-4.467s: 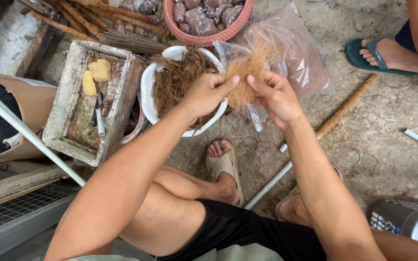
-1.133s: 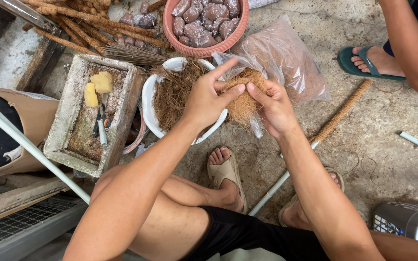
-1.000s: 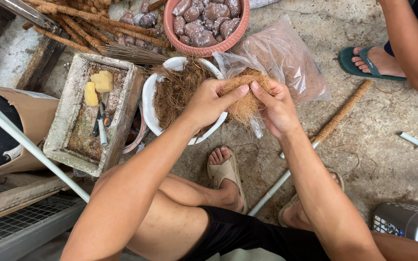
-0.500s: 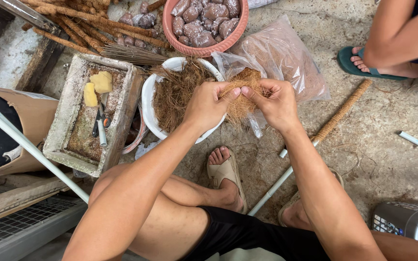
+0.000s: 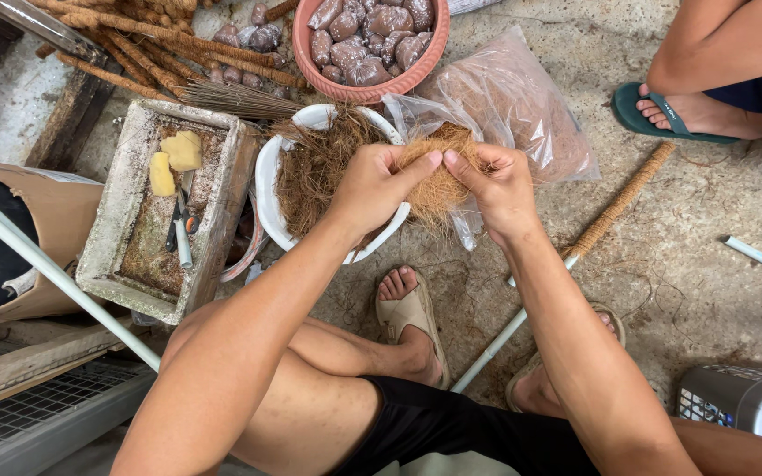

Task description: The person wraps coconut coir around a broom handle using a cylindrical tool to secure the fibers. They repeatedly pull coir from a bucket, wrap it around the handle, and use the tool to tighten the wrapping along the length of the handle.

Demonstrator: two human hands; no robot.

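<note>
I hold a clump of light brown coconut fibre point(image 5: 438, 181) between both hands. My left hand point(image 5: 372, 183) pinches its left side and my right hand point(image 5: 496, 185) grips its right side, thumbs nearly touching. Just left of and partly under the hands stands a white bowl point(image 5: 268, 181) heaped with darker brown fibre point(image 5: 315, 163). Behind the clump lies a clear plastic bag point(image 5: 522, 101) filled with more fibre.
A pink bowl of dark lumps point(image 5: 368, 44) and fibre-wrapped sticks point(image 5: 160, 40) lie at the top. A grey trough point(image 5: 156, 207) with yellow blocks sits left, beside white pipes point(image 5: 55, 278). A fibre-wrapped pole point(image 5: 619, 207) crosses the floor. Another person's foot in a green sandal point(image 5: 681, 110) is top right.
My hands keep working the clump, squeezing it tighter and more compact than 4.5 s ago. The other person's leg at the top right has shifted further into view.
</note>
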